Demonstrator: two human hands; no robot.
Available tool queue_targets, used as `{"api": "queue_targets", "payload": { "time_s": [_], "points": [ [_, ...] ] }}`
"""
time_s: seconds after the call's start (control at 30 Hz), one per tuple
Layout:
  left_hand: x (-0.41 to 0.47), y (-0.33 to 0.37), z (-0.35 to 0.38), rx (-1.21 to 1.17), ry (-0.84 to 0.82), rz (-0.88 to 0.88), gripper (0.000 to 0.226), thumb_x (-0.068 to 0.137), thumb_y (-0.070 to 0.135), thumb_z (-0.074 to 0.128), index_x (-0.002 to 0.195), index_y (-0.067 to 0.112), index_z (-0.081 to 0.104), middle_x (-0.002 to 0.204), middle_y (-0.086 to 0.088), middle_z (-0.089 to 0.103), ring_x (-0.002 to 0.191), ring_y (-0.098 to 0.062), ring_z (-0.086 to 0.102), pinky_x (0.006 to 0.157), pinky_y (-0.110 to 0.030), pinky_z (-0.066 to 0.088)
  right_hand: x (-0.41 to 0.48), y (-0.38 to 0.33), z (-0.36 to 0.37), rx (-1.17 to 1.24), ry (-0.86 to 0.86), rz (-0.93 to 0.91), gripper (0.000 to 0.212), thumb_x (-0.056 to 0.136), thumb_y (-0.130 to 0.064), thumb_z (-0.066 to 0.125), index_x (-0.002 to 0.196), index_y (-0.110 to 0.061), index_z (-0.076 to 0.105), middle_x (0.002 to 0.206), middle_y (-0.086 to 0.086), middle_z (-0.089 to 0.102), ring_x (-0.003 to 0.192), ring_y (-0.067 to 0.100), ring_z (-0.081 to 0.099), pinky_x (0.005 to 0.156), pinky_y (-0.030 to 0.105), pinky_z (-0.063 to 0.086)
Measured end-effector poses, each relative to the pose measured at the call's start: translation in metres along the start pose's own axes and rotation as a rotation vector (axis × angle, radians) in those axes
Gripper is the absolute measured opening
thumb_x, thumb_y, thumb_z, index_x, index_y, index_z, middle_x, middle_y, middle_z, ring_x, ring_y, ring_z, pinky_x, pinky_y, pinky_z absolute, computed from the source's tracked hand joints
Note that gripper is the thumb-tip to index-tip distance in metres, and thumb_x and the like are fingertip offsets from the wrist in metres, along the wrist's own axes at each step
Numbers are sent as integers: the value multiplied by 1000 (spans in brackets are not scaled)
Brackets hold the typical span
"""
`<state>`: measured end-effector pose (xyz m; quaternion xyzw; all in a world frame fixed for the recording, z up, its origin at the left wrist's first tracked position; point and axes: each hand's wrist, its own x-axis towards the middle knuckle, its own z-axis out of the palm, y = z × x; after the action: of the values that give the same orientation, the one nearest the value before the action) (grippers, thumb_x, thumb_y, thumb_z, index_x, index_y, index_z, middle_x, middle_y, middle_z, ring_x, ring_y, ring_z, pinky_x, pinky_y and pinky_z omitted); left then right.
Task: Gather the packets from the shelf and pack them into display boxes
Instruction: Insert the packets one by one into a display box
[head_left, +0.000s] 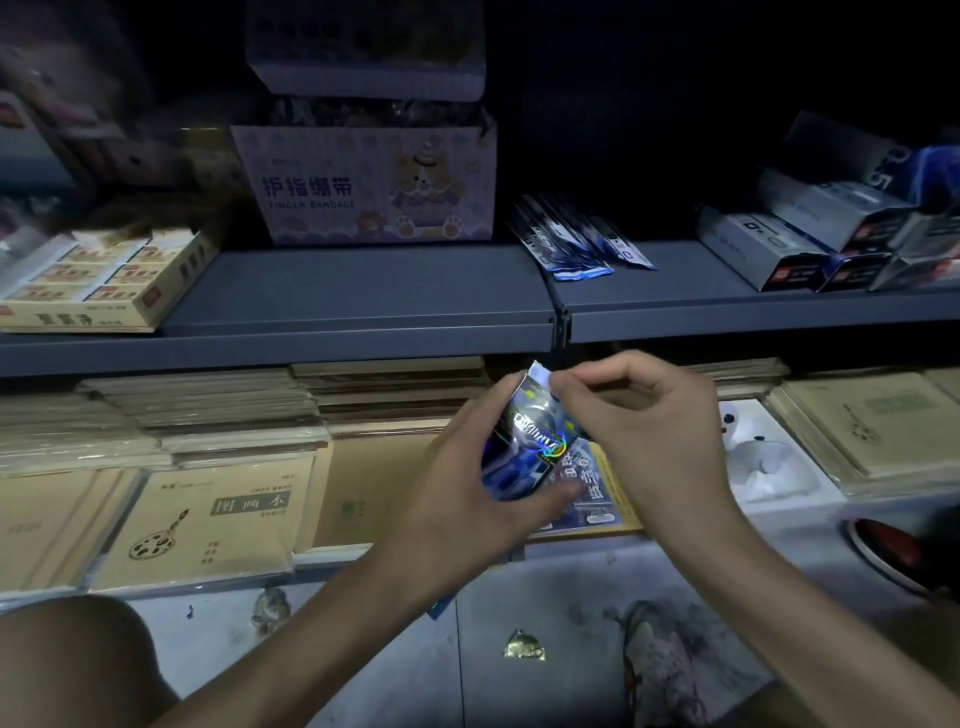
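My left hand (467, 488) grips a shiny blue holographic display box (530, 441) from below and the left side, in front of the lower shelf. My right hand (644, 421) pinches the box's open top flap with thumb and forefinger. Several blue packets (576, 241) lie fanned out on the grey upper shelf (363, 291), to the right of centre. Behind the box a blue printed item (592, 488) lies flat on the lower shelf.
A finger-bandage carton (363, 187) stands at the shelf's back, a tray of erasers (98, 280) at left, grey and blue boxes (810, 244) at right. Brown notebooks (208, 519) fill the lower shelf. A gold wrapper (523, 646) lies on the floor.
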<state>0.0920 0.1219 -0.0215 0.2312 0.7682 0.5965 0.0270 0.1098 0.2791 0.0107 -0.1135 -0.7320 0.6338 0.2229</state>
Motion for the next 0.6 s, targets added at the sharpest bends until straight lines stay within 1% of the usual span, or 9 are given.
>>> {"api": "queue_targets", "payload": {
  "time_s": [0.07, 0.13, 0.17, 0.23, 0.3, 0.37, 0.47, 0.53, 0.6],
  "points": [
    [-2, -1, 2, 55, 45, 11, 74, 73, 31, 93, 134, 47, 53, 122, 20, 67, 113, 3, 64, 92, -12, 48, -4, 3, 2, 11, -13, -6, 12, 81, -4, 84, 76, -11, 76, 71, 0, 77, 67, 12, 73, 66, 24, 57],
    [-2, -3, 2, 77, 94, 37, 69, 74, 28, 92, 133, 41, 59, 117, 20, 70, 108, 1, 67, 89, -14, 50, -6, 4, 3, 9, -56, -21, 10, 83, -6, 83, 81, -12, 75, 77, -2, 76, 75, 11, 72, 71, 22, 56],
    [-1, -2, 1, 83, 112, 51, 68, 75, 25, 92, 134, 36, 61, 116, 19, 71, 107, 0, 68, 88, -14, 50, -7, 4, 3, 8, -82, -27, 10, 84, -7, 82, 87, -15, 77, 81, -4, 75, 79, 11, 71, 75, 22, 55],
    [-1, 1, -1, 54, 120, 61, 65, 75, 19, 91, 133, 31, 63, 114, 17, 73, 105, -2, 69, 88, -16, 52, -8, 4, 4, 50, -121, -23, 26, 88, -7, 78, 107, -24, 80, 95, -2, 75, 86, 9, 68, 80, 21, 55],
    [-1, 5, 0, 9, 124, 43, 63, 76, 15, 90, 132, 28, 65, 113, 15, 74, 105, -3, 71, 89, -21, 56, -10, 2, 4, 108, -168, -11, 32, 94, -5, 71, 118, -24, 79, 107, -4, 77, 96, 5, 71, 81, 18, 55],
    [-1, 7, 0, 4, 139, 39, 63, 75, 12, 90, 132, 26, 65, 112, 15, 75, 105, 0, 70, 86, -16, 53, -14, 1, 4, 122, -213, -17, 31, 99, -4, 64, 121, -22, 78, 112, -10, 79, 105, 1, 72, 84, 15, 55],
    [-1, 12, 0, 37, 142, 45, 63, 74, 14, 89, 131, 28, 66, 109, 19, 75, 101, 5, 69, 83, -9, 49, -18, 3, 6, 114, -210, -57, 30, 103, -7, 60, 124, -21, 76, 114, -15, 78, 111, 1, 71, 88, 16, 55],
    [0, 15, 1, 77, 148, 56, 62, 73, 16, 87, 130, 30, 67, 106, 23, 74, 98, 9, 69, 80, -6, 48, -20, 6, 7, 74, -181, -101, 27, 105, -14, 57, 125, -23, 75, 119, -15, 76, 115, 0, 68, 91, 15, 52],
    [0, 17, 3, 101, 150, 53, 62, 73, 16, 86, 130, 32, 67, 105, 23, 74, 97, 8, 69, 81, -8, 50, -22, 9, 8, 10, -163, -143, 27, 109, -23, 53, 126, -27, 73, 124, -17, 73, 120, -3, 64, 94, 13, 49]
  ]
}}
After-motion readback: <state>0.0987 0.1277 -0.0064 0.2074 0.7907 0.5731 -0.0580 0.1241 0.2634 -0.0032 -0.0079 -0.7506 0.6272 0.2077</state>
